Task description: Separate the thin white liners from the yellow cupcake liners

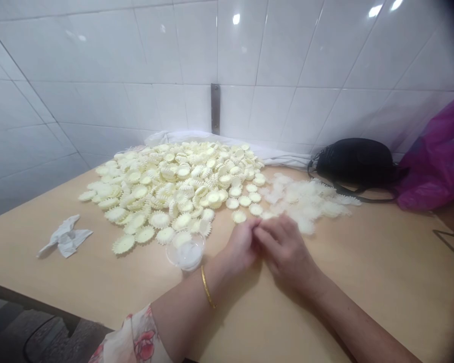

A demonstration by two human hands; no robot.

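My left hand (243, 245) and my right hand (288, 250) meet just above the table, both with fingers curled inward and pressed together. Whatever they hold between them is hidden by the fingers. Beyond my left hand spreads a heap of pale yellow, scalloped-edged round pieces (181, 194), some lying flat in front, others stacked at angles. Past my right hand lies a looser pile of whitish, translucent frilly pieces (310, 199). Left of my left wrist stands a small clear cup (186, 254) with something whitish in it.
A crumpled white tissue (68, 239) lies on the left of the wooden table (382, 272). White cloth (283, 157) runs along the tiled wall behind the heap. At the back right sit a black bag (353, 161) with a strap and a magenta plastic bag (437, 156).
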